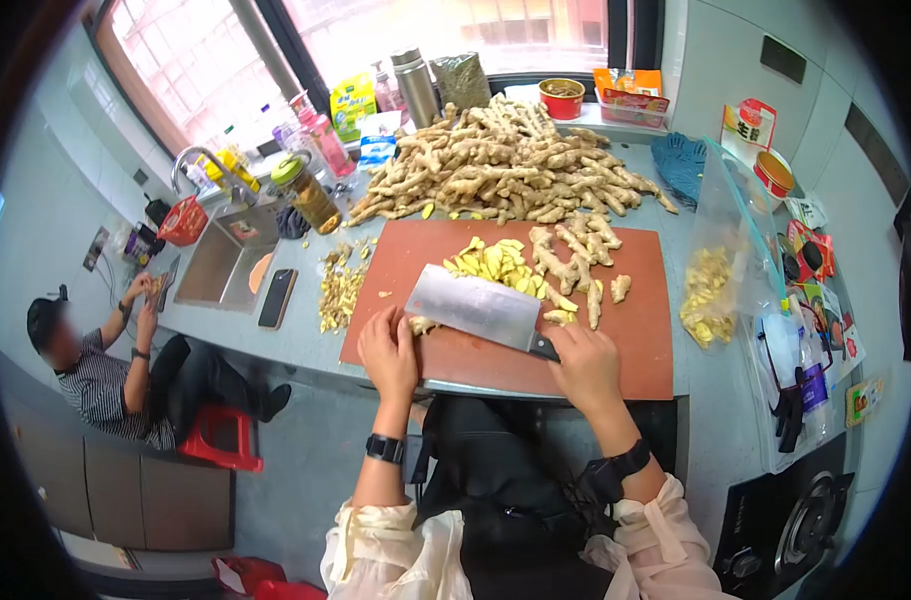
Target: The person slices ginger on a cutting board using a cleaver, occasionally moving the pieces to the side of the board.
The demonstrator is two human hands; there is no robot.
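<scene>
My right hand (588, 362) is closed round the black handle of a cleaver (476, 305). Its broad blade lies slanted over the brown cutting board (636, 350), pointing up and left. My left hand (388, 350) is at the board's near left, fingers stretched forward, beside the blade's left end. A small piece of ginger (424, 325) lies against or just beside its fingertips, partly under the blade. Behind the blade sits a pile of yellow ginger slices (496, 264). Whole ginger roots (576, 250) lie to the right of the slices.
A large heap of ginger (516, 160) rises behind the board. Ginger scraps (344, 285) and a phone (279, 298) lie leftward, by a sink (201, 285) and a jar (308, 198). A plastic bag of slices (711, 290) stands right. Another person (116, 375) sits far left.
</scene>
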